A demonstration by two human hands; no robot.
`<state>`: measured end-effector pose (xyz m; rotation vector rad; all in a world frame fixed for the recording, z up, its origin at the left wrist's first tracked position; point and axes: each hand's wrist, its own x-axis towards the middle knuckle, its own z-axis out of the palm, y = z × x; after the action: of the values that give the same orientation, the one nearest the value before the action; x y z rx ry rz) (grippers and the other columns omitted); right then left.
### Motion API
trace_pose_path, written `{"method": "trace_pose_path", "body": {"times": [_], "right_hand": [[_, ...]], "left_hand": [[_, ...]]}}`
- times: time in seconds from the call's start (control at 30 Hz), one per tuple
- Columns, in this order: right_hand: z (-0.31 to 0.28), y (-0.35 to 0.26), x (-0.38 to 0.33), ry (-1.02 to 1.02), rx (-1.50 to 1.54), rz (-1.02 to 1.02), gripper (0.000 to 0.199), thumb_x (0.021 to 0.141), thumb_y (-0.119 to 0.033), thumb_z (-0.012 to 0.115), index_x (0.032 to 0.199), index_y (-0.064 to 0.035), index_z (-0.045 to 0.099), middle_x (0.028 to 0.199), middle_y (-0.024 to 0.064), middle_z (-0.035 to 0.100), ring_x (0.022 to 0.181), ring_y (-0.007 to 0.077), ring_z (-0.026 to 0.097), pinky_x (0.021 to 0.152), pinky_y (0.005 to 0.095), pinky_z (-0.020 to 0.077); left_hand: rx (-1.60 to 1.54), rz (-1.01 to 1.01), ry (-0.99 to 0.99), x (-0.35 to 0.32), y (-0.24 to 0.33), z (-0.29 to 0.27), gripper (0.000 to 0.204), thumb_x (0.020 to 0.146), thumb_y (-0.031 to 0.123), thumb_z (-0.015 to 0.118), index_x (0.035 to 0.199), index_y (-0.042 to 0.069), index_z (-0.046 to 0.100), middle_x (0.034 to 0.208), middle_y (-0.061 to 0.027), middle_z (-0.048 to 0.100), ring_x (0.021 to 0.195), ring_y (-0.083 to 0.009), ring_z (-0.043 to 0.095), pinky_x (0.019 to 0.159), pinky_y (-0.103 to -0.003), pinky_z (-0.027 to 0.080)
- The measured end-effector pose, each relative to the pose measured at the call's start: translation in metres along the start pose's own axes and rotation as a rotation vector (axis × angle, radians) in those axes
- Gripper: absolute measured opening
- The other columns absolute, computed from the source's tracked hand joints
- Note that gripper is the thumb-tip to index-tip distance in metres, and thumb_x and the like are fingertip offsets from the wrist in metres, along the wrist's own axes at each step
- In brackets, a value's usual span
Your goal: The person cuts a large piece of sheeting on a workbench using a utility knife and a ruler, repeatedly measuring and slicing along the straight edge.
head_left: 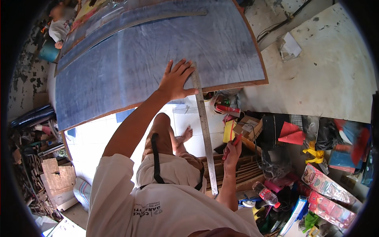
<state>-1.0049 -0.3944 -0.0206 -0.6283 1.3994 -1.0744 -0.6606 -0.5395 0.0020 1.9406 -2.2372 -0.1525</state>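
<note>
A blue-grey sheet covers the large work table (158, 51) in front of me. My left hand (176, 81) lies on it near the front edge, fingers spread. Its index finger and thumb reach the side of a long metal ruler (206, 134). The far end of this ruler rests on the table, while most of its length juts over the edge toward my shirt. To the right of the ruler, below the table edge, my right hand (233, 151) is closed around a slim red tool (237, 139); its exact kind is hard to make out.
A long flat strip (138, 24) lies across the table's far part. At right stands a pale worn surface (316, 67), with boxes, bags and a plastic bottle (266, 194) below. Wood scraps (27, 170) are piled at left. Another person (61, 25) is at far left.
</note>
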Motion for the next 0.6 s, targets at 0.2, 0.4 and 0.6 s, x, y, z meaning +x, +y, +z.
{"method": "trace_pose_path", "body": {"times": [0.2,0.4,0.6], "right_hand": [[0.034,-0.022,0.037,-0.274,-0.152,-0.062,0.046,0.092,0.001,0.056,0.137,-0.0083,0.054,0.083,-0.0043,0.050,0.061,0.0027,0.045,0.052,0.0197,0.0374],[0.069,-0.004,0.043,-0.259,-0.640,-0.502,0.035,0.085,-0.009,0.078,0.117,0.0000,0.067,0.080,0.0075,0.063,0.065,0.0155,0.054,0.063,0.0303,0.0480],[0.080,-0.006,0.042,-0.251,-0.625,-0.456,0.049,0.084,-0.009,0.074,0.130,0.0034,0.060,0.092,0.0124,0.066,0.078,0.0212,0.063,0.073,0.0340,0.0522]], "left_hand": [[-0.017,0.004,0.021,-0.001,-0.002,-0.002,0.093,0.079,0.073,0.070,0.149,0.015,0.047,0.161,-0.0056,0.037,0.156,-0.0264,0.023,0.128,-0.058,0.009],[-0.027,0.007,0.013,0.004,0.002,-0.002,0.093,0.078,0.073,0.070,0.148,0.015,0.049,0.161,-0.0053,0.037,0.155,-0.0266,0.024,0.128,-0.058,0.010],[-0.030,-0.001,0.019,0.000,0.000,-0.002,0.094,0.078,0.073,0.071,0.148,0.015,0.049,0.162,-0.0049,0.037,0.155,-0.0264,0.024,0.128,-0.058,0.010]]}}
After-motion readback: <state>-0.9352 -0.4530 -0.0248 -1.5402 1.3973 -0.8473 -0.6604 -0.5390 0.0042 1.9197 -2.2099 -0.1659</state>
